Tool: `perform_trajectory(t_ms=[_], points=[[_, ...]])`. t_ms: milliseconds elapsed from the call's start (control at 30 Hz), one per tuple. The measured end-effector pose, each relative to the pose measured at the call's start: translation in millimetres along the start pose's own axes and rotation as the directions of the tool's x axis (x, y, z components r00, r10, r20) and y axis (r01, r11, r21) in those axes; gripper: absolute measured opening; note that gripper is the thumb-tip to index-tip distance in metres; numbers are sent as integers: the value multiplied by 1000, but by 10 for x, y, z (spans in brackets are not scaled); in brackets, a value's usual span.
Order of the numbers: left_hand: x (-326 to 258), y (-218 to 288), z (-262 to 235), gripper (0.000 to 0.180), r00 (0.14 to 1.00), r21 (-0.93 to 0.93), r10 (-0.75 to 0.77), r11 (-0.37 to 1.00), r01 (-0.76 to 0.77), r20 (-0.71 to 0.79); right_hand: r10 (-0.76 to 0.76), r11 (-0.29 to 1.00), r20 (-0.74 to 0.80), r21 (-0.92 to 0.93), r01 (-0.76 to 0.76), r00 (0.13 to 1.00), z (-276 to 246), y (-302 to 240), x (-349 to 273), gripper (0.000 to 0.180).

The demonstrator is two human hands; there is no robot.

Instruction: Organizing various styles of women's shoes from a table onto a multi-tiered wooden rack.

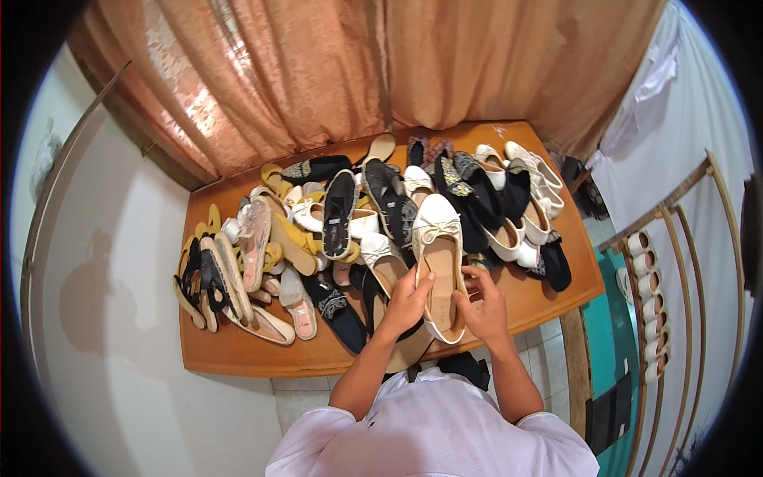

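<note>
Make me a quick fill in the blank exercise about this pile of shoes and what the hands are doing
1. Both hands, the left hand and the right hand, grip a flat shoe whose colour is ____.
2. On its toe the shoe has a small ____.
3. The heap of shoes lies on a wooden ____.
4. Behind the heap hangs a curtain coloured ____.

Missing words: white; bow; table; orange-brown
</note>
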State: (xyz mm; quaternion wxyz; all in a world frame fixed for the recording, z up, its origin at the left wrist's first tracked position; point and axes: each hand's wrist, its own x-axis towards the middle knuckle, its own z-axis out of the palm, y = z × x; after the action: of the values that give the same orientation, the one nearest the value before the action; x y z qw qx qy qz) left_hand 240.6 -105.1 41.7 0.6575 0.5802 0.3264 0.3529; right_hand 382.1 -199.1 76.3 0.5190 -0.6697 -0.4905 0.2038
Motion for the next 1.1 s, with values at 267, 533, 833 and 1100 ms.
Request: perform_trajectory(t_ms=[267, 533, 833, 1100], points=[[-29, 104, 755, 33, 944, -38, -66, 996, 82, 323, 137, 989, -331, 98, -110, 934, -625, 152, -341, 29], [-416, -156, 1950, 29, 942, 53, 64, 995, -86, 328, 142, 976, -598, -47, -212, 789, -1546, 327, -1361, 22], [-1456, -334, 3279, 30, 698, 102, 116, 960, -262, 706, 193, 926, -850, -6, -377, 489, -2374, 468, -2985, 14], [-2381, -674, 4279, 30, 409, 56, 16, 985, -163, 912, 290, 889, -942, 198, -413, 172, -2816, 584, -4360, 18]])
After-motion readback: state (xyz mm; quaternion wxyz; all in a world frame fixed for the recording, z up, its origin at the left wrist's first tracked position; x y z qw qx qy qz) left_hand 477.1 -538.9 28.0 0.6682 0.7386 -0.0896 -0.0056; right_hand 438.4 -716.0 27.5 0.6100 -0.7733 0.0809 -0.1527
